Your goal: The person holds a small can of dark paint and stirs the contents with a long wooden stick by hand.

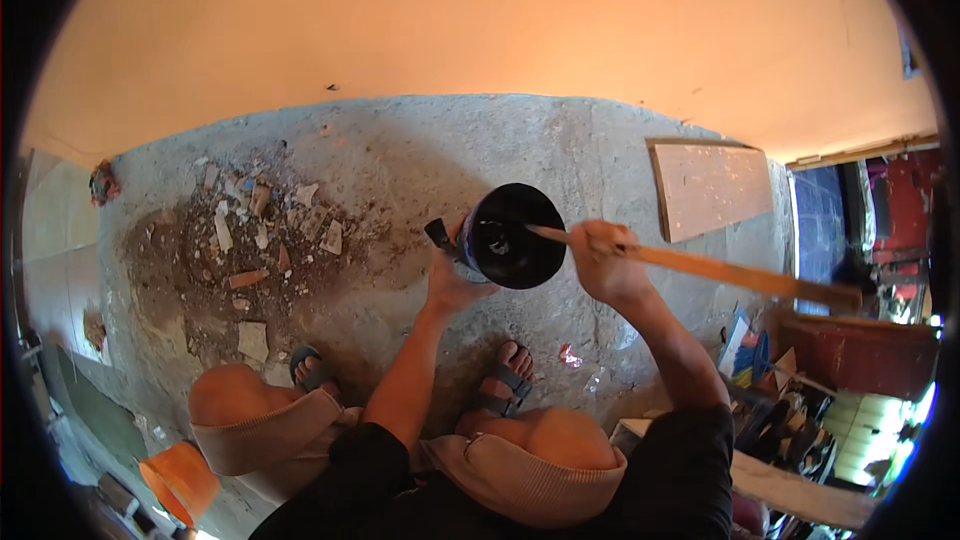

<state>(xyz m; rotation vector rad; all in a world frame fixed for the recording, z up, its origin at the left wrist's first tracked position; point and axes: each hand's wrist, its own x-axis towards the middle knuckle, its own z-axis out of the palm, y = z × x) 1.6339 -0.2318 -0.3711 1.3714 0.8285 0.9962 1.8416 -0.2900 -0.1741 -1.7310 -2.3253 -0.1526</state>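
A deep black round container (517, 236) is tilted so that its open mouth faces me. My left hand (456, 285) holds it low on its left side, the fingers partly hidden behind it. A short dark piece like a handle (440, 237) sticks out just above that hand. My right hand (606, 258) is closed around a long flat wooden stick (720, 272). The stick's narrow left end reaches into the container's mouth, and its broad end points off to the right. Some pale, shiny matter shows inside the container, too small to make out.
A heap of rubble and broken pieces (265, 225) lies on the concrete floor at left. A flat brown board (712, 188) rests at right by the orange wall (480, 20). An orange bucket (180, 483) lies at lower left. Clutter and a plank (800, 493) fill the lower right.
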